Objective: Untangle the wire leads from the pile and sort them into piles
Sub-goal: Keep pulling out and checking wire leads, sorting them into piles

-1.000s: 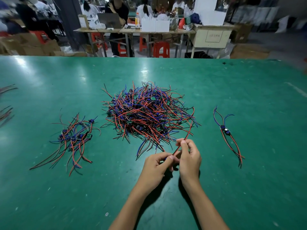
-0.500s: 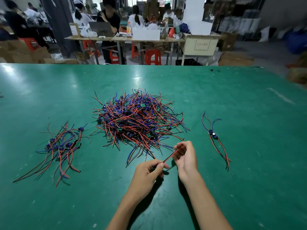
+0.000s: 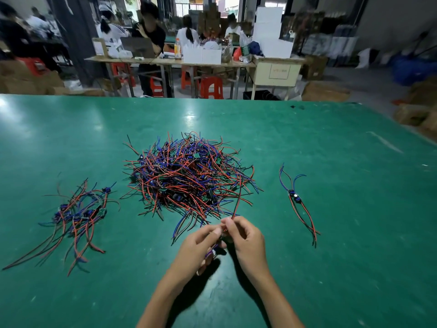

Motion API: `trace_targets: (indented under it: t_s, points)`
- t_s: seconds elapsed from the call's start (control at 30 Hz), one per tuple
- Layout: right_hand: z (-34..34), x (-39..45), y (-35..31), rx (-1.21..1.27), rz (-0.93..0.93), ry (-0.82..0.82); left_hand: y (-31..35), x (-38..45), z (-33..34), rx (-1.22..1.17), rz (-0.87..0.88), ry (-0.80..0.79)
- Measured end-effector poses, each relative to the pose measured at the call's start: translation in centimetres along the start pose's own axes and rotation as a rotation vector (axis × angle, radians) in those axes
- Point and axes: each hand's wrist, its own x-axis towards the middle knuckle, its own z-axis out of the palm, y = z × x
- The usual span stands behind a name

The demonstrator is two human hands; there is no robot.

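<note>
Head view: both hands meet just in front of the near side of the central tangled pile (image 3: 189, 176) on the green worktop (image 3: 343, 268). The right hand (image 3: 246, 240) pinches a red lead (image 3: 237, 204) between thumb and fingertips; the left hand (image 3: 201, 245) has its fingers curled round the lower part of the same lead, where a blue-violet end shows below the palm. Half a second earlier the lead lay stretched low and slanted between the two hands; now the hands have closed together and the red wire rises steeply from the pinch back into the pile. Judged from this, the lead is not yet free and the untangling step is in progress. A sorted pile (image 3: 78, 214) lies toward the left edge, well apart from the tangle; a single sorted lead (image 3: 295, 197) lies toward the right edge, also well apart. Bare worktop runs along the near edge on both sides of the forearms and between the piles, leaving room to draw the lead toward the near edge or carry it to either side.
</note>
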Motion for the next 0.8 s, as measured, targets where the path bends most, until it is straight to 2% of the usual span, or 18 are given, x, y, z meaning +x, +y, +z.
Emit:
trace_targets:
  t_s: [0.07, 0.13, 0.23, 0.33, 0.4, 0.67, 0.8]
  points:
    - [-0.1, 0.0, -0.1, 0.102, 0.053, 0.053, 0.2, -0.1, -0.7, -0.087, -0.043, -0.049]
    - [-0.1, 0.0, -0.5, 0.16, 0.091, 0.055, -0.1, -0.4, -1.2, -0.124, -0.033, -0.028]
    - [0.1, -0.2, -0.8, 0.166, 0.107, -0.073, -0.4, -0.8, -1.5, -0.166, 0.012, 0.029]
    - [0.4, -0.4, -0.5, 0.027, 0.025, -0.195, -0.5, -1.0, -1.2, -0.149, 0.063, 0.068]
    - [0.4, -0.4, -0.4, 0.023, -0.014, -0.221, -0.6, -1.0, -0.9, -0.111, 0.061, 0.108]
    - [0.1, 0.2, 0.5, -0.013, -0.069, -0.023, -0.5, -0.4, 0.2, -0.129, -0.036, 0.194]
    - [-0.2, 0.3, 0.5, 0.14, -0.024, 0.017, -0.2, -0.4, 0.6, -0.086, -0.056, 0.181]
